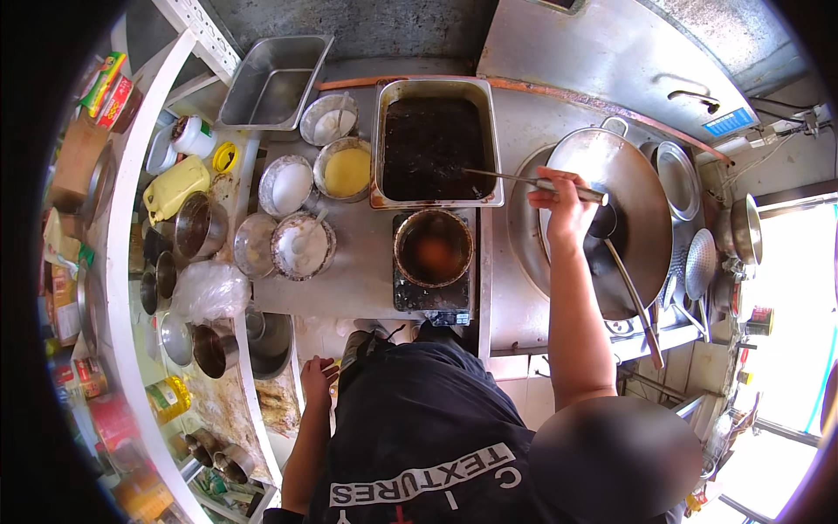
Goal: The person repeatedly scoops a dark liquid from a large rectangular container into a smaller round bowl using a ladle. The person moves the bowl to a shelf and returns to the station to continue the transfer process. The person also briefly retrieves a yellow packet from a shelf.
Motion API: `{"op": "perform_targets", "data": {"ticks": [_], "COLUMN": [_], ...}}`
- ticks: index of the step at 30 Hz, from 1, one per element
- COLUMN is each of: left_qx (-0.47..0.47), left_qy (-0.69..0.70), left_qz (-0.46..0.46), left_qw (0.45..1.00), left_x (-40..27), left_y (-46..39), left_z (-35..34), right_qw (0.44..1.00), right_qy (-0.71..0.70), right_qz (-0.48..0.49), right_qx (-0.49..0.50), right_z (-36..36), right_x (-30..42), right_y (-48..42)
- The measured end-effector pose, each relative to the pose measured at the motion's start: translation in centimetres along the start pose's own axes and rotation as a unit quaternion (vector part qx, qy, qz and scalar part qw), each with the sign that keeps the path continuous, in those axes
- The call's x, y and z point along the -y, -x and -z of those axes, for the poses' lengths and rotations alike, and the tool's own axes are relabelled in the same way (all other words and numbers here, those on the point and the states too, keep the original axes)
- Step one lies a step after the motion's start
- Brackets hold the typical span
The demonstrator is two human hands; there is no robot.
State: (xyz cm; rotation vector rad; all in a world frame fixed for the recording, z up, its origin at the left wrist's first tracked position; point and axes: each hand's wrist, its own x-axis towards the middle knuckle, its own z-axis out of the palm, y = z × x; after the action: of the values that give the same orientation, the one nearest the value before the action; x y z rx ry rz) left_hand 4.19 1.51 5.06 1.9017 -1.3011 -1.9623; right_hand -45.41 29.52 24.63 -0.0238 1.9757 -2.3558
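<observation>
My right hand (pixel 562 200) grips the handle of a long metal utensil (pixel 504 174). Its thin shaft reaches left over the rim of a deep rectangular steel pan (pixel 497 131). The far end goes into dark brown liquid (pixel 432 141), so its head is hidden. Below that pan, a round metal pot (pixel 469 252) of dark liquid stands on a black kitchen scale (pixel 432 301). My left hand (pixel 319 376) hangs low at my side, empty, its fingers loosely apart, near the shelving.
Right of the pan, a large wok (pixel 645 164) holds a ladle (pixel 632 291). Left are bowls of white powder (pixel 291 187) and a bowl of yellow contents (pixel 347 170). An empty steel pan (pixel 272 82) sits behind them. White shelving (pixel 124 262) bears jars, pots and bottles.
</observation>
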Motion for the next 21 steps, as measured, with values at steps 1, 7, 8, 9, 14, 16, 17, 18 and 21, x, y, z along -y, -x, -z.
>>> {"op": "perform_targets", "data": {"ticks": [1, 7, 8, 9, 14, 16, 17, 18, 21], "left_qx": [-0.003, -0.016, -0.014, -0.012, -0.032, -0.049, -0.058, -0.051, -0.036], "left_qy": [0.003, -0.083, -0.108, -0.138, 0.019, -0.017, -0.062, -0.079, -0.086], "left_qz": [0.01, 0.053, 0.06, 0.067, 0.091, 0.069, 0.042, 0.018, -0.065], "left_qw": [1.0, 0.995, 0.992, 0.988, 0.995, 0.996, 0.995, 0.995, 0.994], "left_x": [0.9, 5.3, 5.9, 6.9, 9.6, 9.2, 8.3, 7.8, 5.7], "left_y": [-0.4, -2.5, -2.4, -2.8, -3.8, -4.1, -3.7, -3.6, -3.5], "left_z": [0.6, 4.1, 5.2, 6.8, 10.3, 9.0, 7.3, 7.0, 4.8], "right_qw": [1.0, 0.998, 0.999, 1.0, 0.997, 0.998, 0.998, 0.998, 0.995], "right_qy": [-0.007, -0.03, -0.024, 0.016, -0.013, -0.034, -0.05, -0.053, -0.092], "right_qz": [0.007, -0.004, -0.006, -0.009, 0.032, 0.031, 0.034, 0.033, 0.024], "right_qx": [-0.001, 0.054, 0.047, 0.013, 0.065, 0.041, 0.023, 0.001, -0.025], "right_z": [-0.3, 0.1, 0.7, 0.6, 0.6, 1.6, 2.6, 3.3, 4.7], "right_x": [-0.3, -2.5, -1.2, 0.7, -0.6, -1.1, -1.1, -1.1, -0.4], "right_y": [0.1, 0.5, -0.1, -0.2, 0.1, 0.0, 0.1, 0.1, 1.1]}}
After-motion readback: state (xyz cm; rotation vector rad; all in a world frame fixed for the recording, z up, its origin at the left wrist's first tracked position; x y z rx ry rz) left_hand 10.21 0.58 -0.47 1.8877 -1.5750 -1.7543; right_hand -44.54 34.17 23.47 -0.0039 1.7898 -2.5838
